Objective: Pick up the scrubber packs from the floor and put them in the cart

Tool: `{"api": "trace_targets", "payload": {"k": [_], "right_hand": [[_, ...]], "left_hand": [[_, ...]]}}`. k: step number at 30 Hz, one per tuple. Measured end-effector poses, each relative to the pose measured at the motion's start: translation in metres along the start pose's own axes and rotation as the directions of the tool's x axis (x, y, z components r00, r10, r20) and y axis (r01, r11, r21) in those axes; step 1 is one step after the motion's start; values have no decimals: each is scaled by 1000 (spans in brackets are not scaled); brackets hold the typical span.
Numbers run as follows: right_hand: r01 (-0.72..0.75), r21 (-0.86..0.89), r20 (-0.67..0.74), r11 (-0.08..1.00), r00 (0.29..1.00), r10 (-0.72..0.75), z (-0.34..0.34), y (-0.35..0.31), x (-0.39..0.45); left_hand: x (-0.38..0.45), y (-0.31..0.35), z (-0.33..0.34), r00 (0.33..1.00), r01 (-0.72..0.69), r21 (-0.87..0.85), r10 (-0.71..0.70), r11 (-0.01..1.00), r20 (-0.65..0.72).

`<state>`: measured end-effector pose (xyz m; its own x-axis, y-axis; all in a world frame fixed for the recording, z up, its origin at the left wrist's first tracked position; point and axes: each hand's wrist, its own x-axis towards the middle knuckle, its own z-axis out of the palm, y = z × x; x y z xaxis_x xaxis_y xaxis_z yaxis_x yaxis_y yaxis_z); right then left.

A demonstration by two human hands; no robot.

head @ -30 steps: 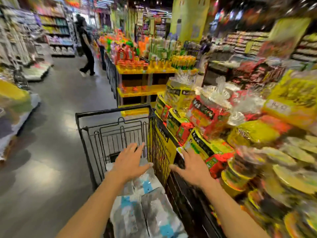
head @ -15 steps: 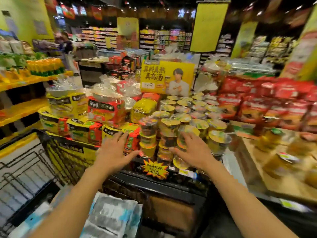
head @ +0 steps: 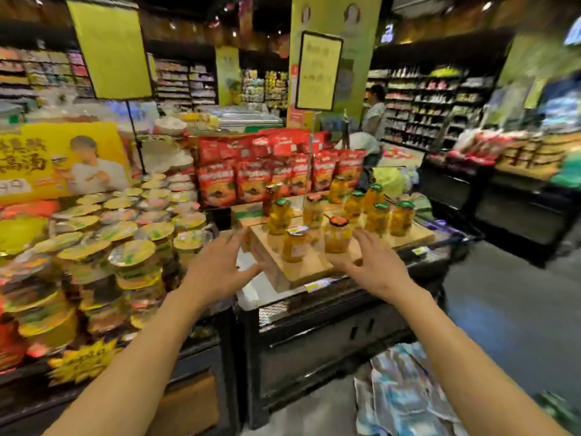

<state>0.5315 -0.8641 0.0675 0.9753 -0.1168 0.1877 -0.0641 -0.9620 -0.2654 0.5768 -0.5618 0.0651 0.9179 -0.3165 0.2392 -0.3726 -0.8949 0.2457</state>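
Several scrubber packs (head: 405, 394), grey and white with blue patches, lie in a heap on the dark floor at the lower right, partly behind my right forearm. My left hand (head: 217, 272) and my right hand (head: 372, 267) are both stretched out in the air at chest height, fingers spread and empty, in front of a display stand. Neither hand touches a pack. The cart is out of view.
A black display stand (head: 314, 344) straight ahead carries a wooden board with orange jars (head: 336, 237). Stacked noodle cups (head: 125, 247) fill the left. Red bags (head: 251, 180) stand behind. A person (head: 374, 111) stands by far shelves. Dark aisle floor (head: 515, 313) opens on the right.
The view has swung right: the cart with its packs has left the frame, and the jar stand and packs on the floor have come in. Both hands stay outstretched and empty.
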Motion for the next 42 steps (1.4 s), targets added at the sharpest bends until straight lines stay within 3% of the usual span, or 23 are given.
{"api": "trace_targets", "payload": {"k": [5, 9, 14, 20, 24, 29, 36, 42], "right_hand": [[-201, -21, -54, 979, 978, 200, -41, 136, -39], [-379, -22, -114, 925, 920, 374, -76, 237, -84], [-597, 11, -172, 802, 789, 590, -113, 330, -156], [-788, 55, -211, 613, 591, 778, -128, 389, -214], [-835, 44, -234, 548, 525, 818, -124, 419, -220], [-868, 40, -252, 496, 471, 845, -125, 454, -193], [-893, 65, -243, 445, 419, 875, -122, 497, -128], [-885, 130, -173, 447, 424, 889, -84, 549, -69]], "left_hand": [[47, 117, 48, 990, -130, -92, 134, 987, 46], [82, 210, 83, 970, -225, -105, 233, 969, 67], [115, 334, 113, 896, -417, -149, 433, 897, 102], [139, 438, 163, 766, -593, -272, 635, 758, 101], [162, 483, 197, 661, -688, -319, 744, 652, 96], [216, 528, 236, 592, -723, -371, 799, 583, 105], [287, 570, 289, 524, -735, -420, 839, 533, 147], [327, 586, 351, 546, -693, -410, 803, 594, 240]]}}
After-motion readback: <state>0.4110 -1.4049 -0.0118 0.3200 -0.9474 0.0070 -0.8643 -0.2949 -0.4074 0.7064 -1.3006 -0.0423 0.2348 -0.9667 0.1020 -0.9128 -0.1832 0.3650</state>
